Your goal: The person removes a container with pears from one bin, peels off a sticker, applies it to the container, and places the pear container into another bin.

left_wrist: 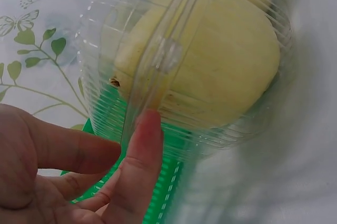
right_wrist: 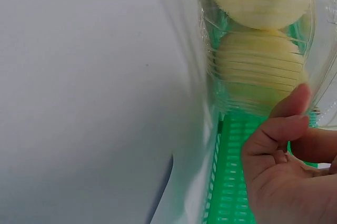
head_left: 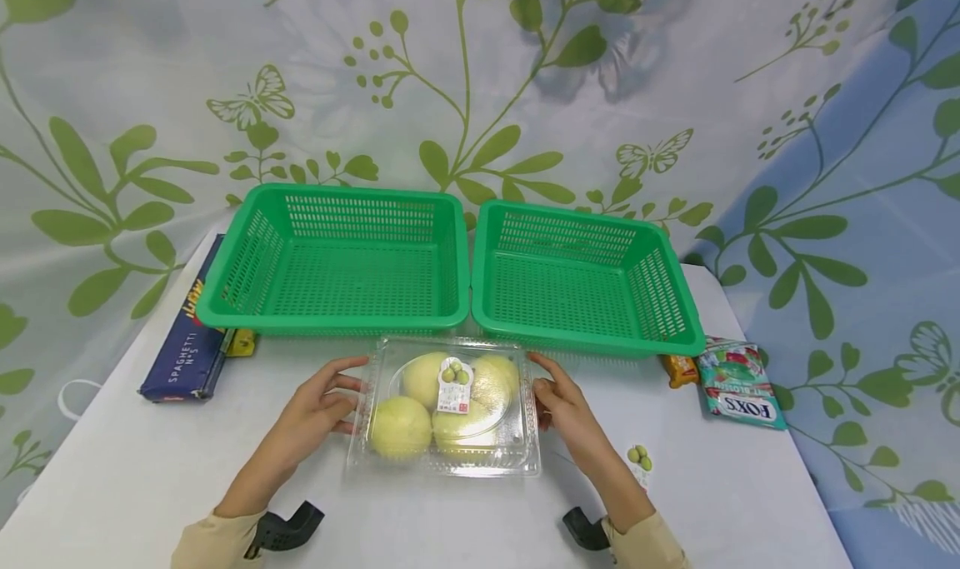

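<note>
A clear plastic clamshell box (head_left: 519,462) stands in the middle of the white table, lid closed. Through its lid show several round, pale yellow-green pears (head_left: 401,427) and a white label (head_left: 453,398) with a fruit picture. My left hand (head_left: 318,406) pinches the box's left rim between thumb and index finger; the left wrist view shows one pear (left_wrist: 226,60) close behind the plastic. At the right side, my right hand (head_left: 572,415) holds the rim with thumb and bent index finger, below the pears (right_wrist: 258,66) in the right wrist view. The box's underside is hidden.
Behind the box stand two green baskets, the left basket (head_left: 337,322) and the right basket (head_left: 585,341). A blue spaghetti pack (head_left: 183,356) and a yellow item (head_left: 242,343) lie left. Right are an orange packet (head_left: 681,371), a Fox's bag (head_left: 738,386) and a loose fruit sticker (head_left: 640,459).
</note>
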The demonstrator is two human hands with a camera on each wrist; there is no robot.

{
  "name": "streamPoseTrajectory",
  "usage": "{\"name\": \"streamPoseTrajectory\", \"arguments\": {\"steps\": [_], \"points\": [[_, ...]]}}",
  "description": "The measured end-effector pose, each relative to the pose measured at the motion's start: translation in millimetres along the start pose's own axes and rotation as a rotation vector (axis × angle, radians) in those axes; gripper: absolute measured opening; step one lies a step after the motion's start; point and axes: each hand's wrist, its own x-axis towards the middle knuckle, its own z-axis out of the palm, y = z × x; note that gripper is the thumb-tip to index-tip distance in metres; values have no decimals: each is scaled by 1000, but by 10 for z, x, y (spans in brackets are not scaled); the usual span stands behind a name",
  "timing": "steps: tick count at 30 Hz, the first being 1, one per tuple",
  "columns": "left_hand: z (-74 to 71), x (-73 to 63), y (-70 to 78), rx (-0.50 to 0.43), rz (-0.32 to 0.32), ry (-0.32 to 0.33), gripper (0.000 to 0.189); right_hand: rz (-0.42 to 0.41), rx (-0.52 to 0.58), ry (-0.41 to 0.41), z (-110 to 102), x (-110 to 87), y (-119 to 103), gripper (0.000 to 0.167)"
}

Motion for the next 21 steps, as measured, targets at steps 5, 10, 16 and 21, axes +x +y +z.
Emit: {"name": "streamPoseTrajectory", "arguments": {"steps": [5,10,16,21], "points": [[-23,-6,-38,-29,5,-12,58,10,3,-26,-30,-13,12,52],[-28,-17,-33,-31,1,-18,59,20,9,-47,-43,-29,33,52],[-21,-24,-29,-35,0,-16,59,15,9,-42,-42,-47,49,55],[-10,-16,-30,-25,2,-3,59,11,10,-26,-40,-65,37,55]]}}
